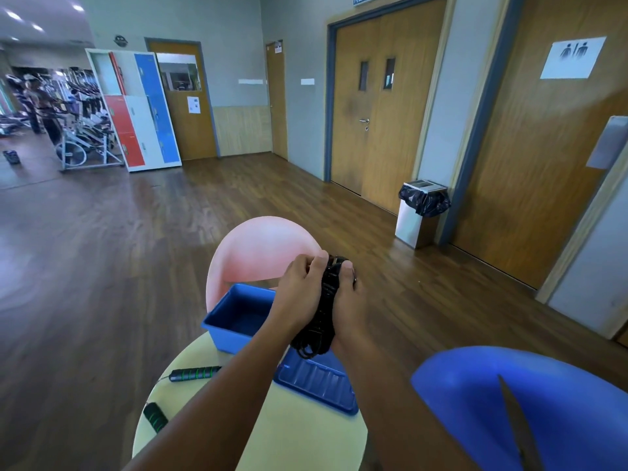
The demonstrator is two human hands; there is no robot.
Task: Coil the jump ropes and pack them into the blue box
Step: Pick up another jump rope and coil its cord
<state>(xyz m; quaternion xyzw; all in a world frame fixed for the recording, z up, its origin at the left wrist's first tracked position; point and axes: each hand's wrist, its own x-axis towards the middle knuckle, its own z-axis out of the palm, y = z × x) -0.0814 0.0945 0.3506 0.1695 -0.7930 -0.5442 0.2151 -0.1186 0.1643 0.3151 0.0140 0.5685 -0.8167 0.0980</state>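
We hold one coiled black jump rope [327, 300], long axis pointing away, clenched between left hand [300, 288] and right hand [351, 304] above the surface [306, 436]; open blue box [217, 329] just lower-left, nearest the left hand.

Bare forearms [238, 379] — a thin ring [354, 277] on the right hand [346, 300].

A pink chair [261, 249] stands behind the table [306, 436], a bin [413, 226] beside the door [346, 113].
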